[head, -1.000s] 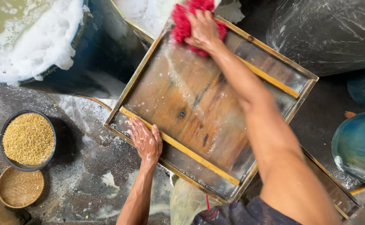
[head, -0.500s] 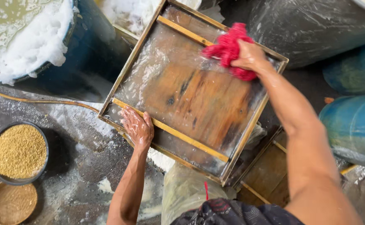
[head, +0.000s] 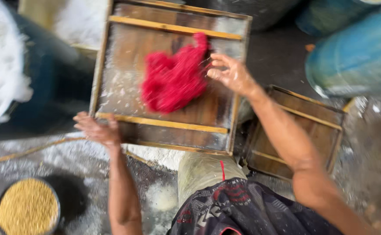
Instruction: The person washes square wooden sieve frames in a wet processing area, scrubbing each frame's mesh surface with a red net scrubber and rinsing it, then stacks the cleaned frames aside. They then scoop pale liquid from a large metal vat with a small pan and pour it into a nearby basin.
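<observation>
Red cloth on a wet wooden tray, one hand at each side

The right hand (head: 231, 74), fingers spread and loosely open, touches the right edge of a shaggy red cloth (head: 175, 80) that lies bunched on the slick, worn board of a shallow rectangular wooden tray (head: 125, 56) with pale yellow cross slats. The left hand (head: 97, 129) curls closed over the tray's near left corner, gripping its rim. Just right of the right forearm lies a second, darker wooden tray (head: 303, 126). Below the left arm, on the wet, foam-flecked floor (head: 46, 156), sits a round dark bowl of yellow grain (head: 28, 207)
</observation>
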A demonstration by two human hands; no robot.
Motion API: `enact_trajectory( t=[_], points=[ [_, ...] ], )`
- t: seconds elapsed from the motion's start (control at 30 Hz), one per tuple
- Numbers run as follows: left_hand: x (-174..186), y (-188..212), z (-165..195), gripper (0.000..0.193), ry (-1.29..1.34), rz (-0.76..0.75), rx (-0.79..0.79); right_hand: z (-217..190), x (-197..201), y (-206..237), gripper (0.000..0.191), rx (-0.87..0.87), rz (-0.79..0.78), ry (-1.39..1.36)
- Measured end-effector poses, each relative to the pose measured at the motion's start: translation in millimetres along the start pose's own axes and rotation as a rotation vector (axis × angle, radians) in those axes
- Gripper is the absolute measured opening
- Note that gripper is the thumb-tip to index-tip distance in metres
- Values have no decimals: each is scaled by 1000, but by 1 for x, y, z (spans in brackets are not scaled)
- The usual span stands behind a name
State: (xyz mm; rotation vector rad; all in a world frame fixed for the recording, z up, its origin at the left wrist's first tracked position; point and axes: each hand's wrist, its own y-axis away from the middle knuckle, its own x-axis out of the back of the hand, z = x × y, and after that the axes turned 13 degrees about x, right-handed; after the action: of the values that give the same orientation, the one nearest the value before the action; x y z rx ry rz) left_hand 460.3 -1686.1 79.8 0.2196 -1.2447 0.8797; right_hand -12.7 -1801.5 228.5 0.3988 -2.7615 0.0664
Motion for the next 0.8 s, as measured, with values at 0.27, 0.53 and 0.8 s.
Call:
enact_trajectory(
  t=[0.27, 0.53, 0.8],
  points=[
    [20, -79, 37, 70, -212, -577, 300, 119, -67, 158, 59, -689, 312, -650],
    [58, -1, 45, 82, -276, -554, 198, 191, -23, 165, 39, -559, 315, -478],
    [105, 173, 30, 72, -92, -599, 509, 214, 81, 258, 61, -365, 125, -481]
  ],
)
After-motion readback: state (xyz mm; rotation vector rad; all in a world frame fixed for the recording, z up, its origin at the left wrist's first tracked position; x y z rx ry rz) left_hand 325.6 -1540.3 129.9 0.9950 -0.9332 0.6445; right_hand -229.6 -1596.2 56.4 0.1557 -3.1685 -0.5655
